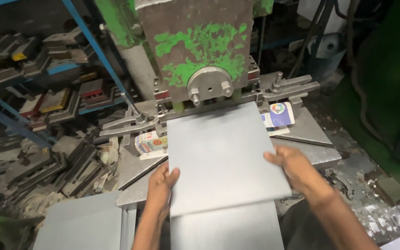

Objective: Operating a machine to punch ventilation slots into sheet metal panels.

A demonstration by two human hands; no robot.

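Press (195, 51), grey with flaking green paint, stands upright at top centre; a round boss with two bolts sits low on its front. Rack (33, 78) with blue rails fills the left side, stacked with dark metal blocks. Bed (311, 132) of the press spreads below the ram as bare steel plates, with clamps at either side. Sheet (223, 157), flat, grey and square, lies on the bed with its far edge just under the ram and its near edge overhanging a second grey panel (225, 229). A further stack (84, 224) of grey sheets lies at lower left. Left hand (160, 185) grips the sheet's near-left edge, thumb on top, fingers curled beneath and hidden. Right hand (297, 171) holds the sheet's right edge, thumb on the upper face, fingers bent round the rim. Printed paper wads (278, 115) sit under the clamps beside the sheet's far corners. Metal scrap (376, 213) litters the floor at right
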